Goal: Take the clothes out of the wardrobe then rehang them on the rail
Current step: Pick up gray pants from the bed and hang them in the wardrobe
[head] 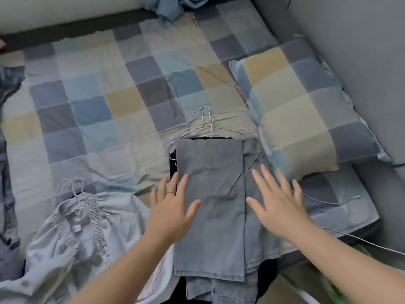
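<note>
A stack of folded grey-blue jeans lies on the bed with white wire hangers poking out at its far end and a black garment underneath. My left hand, wearing a ring, hovers flat over the stack's left edge with fingers spread. Over the stack's right side my right hand is spread the same way. Neither hand holds anything. A pale lilac smocked dress on wire hangers lies at the lower left of the bed.
A checked blue, grey and beige bedsheet covers the bed. A matching pillow sits right of the stack. A grey wall runs along the right. Crumpled blue cloth lies at the far end. A thin white cord trails near the bed's right edge.
</note>
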